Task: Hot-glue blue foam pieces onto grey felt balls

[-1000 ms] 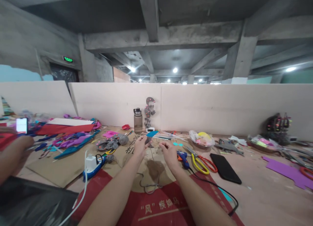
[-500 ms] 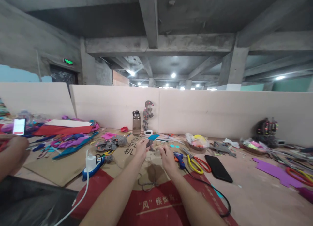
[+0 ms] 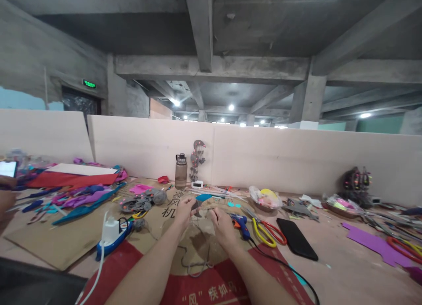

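Observation:
My left hand [image 3: 184, 212] is closed in a pinch on a small blue piece of craft foam [image 3: 203, 198], held up just above the table. A thin grey string [image 3: 195, 256] hangs from between my hands and loops on the cardboard below. My right hand [image 3: 220, 223] is closed in a pinch close beside the left one; what it grips is too small to make out, perhaps the string. Both forearms reach forward over a red printed sheet [image 3: 211, 287].
A blue glue gun [image 3: 240, 222], yellow and red scissors [image 3: 268, 233] and a black phone [image 3: 296, 239] lie right of my hands. A power strip with charger [image 3: 112, 231] lies to the left, a water bottle [image 3: 180, 171] stands by the partition. Another person's hand [image 3: 5, 199] holds a phone far left.
The view has shifted slightly, with my hands now lower in the picture. My hands have drawn a little closer together, still holding the blue piece. The other person's hand has moved further left.

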### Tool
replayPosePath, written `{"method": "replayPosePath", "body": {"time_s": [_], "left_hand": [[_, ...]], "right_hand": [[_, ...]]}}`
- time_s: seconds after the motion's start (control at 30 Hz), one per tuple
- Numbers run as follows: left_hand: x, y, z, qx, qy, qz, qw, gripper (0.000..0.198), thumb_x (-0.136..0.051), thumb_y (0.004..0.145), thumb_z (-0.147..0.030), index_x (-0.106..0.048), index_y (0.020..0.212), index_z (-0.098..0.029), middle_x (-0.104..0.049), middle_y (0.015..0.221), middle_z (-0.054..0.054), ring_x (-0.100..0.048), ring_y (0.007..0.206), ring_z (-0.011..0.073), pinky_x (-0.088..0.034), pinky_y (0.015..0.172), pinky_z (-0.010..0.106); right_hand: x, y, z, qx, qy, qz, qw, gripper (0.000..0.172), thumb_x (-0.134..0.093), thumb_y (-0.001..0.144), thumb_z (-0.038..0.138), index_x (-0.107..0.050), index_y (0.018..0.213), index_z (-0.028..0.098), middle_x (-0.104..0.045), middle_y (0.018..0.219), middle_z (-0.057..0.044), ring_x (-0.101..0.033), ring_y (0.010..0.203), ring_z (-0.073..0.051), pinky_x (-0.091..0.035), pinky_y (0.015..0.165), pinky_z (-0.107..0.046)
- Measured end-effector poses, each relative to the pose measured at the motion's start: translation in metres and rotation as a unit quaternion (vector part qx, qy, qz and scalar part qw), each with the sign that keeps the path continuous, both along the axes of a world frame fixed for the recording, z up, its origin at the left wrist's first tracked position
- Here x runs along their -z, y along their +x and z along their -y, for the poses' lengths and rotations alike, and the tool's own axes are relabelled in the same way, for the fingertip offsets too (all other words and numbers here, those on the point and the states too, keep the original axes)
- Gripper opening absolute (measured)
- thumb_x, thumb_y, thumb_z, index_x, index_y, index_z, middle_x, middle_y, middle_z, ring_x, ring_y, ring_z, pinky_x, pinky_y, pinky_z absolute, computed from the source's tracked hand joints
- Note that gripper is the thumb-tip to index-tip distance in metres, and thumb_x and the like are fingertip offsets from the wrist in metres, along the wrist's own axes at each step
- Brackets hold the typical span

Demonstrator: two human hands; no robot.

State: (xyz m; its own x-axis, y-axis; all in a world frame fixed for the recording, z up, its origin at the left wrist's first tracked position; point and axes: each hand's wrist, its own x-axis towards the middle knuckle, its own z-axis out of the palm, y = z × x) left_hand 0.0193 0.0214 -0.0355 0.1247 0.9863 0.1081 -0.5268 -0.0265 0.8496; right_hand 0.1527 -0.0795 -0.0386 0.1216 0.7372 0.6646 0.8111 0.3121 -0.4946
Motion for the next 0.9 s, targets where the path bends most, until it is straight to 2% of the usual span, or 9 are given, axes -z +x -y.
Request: {"method": "replayPosePath", "body": {"time_s": [0.2,0.4,0.57,0.77,0.9], "left_hand": [[0.002,0.0,0.003,0.01,0.005,0.01,1.0,0.008,-0.068,0.067,-0.016,-0.061,0.063,-0.015,-0.065,0.069,0.004,-0.061,0.06,0.0138,-0.055,0.061,0.029],[0.002,-0.005,0.0,0.004,0.007,0.012,1.0,0.006,-0.065,0.069,-0.013,-0.059,0.067,-0.012,-0.065,0.068,0.005,-0.063,0.061,0.0144,-0.055,0.06,0.029],[0.0,-0.007,0.0,-0.006,-0.008,0.009,1.0,0.002,-0.059,0.074,-0.01,-0.058,0.073,-0.011,-0.066,0.07,0.006,-0.064,0.062,0.0149,-0.055,0.06,0.028],[-0.001,-0.008,0.002,0.003,-0.007,0.003,1.0,0.004,-0.058,0.075,-0.01,-0.059,0.073,-0.012,-0.066,0.071,0.005,-0.064,0.063,0.0147,-0.055,0.064,0.029],[0.0,-0.009,0.0,-0.002,-0.005,0.007,1.0,0.003,-0.059,0.075,-0.011,-0.059,0.072,-0.012,-0.067,0.073,0.006,-0.064,0.064,0.0142,-0.056,0.065,0.029]], "right_hand": [[0.005,-0.005,-0.001,-0.021,-0.002,0.01,1.0,0.034,-0.039,0.092,0.037,-0.041,0.062,0.02,-0.049,0.06,0.001,-0.042,0.058,-0.013,-0.027,0.057,-0.026],[0.005,-0.006,0.001,-0.08,0.038,-0.05,0.995,0.019,-0.048,0.087,0.027,-0.049,0.07,0.019,-0.055,0.071,-0.001,-0.048,0.067,-0.014,-0.034,0.063,-0.025],[0.001,-0.004,0.002,-0.122,0.022,-0.064,0.99,0.011,-0.05,0.084,0.018,-0.057,0.075,0.018,-0.06,0.077,-0.002,-0.053,0.075,-0.016,-0.037,0.07,-0.026],[-0.001,-0.005,0.004,-0.078,-0.042,-0.059,0.994,0.021,-0.045,0.088,0.026,-0.054,0.071,0.019,-0.059,0.07,-0.001,-0.051,0.065,-0.014,-0.032,0.06,-0.024],[-0.003,-0.003,0.006,-0.046,-0.054,-0.013,0.997,0.029,-0.038,0.093,0.03,-0.054,0.072,0.019,-0.061,0.072,-0.003,-0.052,0.068,-0.014,-0.031,0.062,-0.025]]}}
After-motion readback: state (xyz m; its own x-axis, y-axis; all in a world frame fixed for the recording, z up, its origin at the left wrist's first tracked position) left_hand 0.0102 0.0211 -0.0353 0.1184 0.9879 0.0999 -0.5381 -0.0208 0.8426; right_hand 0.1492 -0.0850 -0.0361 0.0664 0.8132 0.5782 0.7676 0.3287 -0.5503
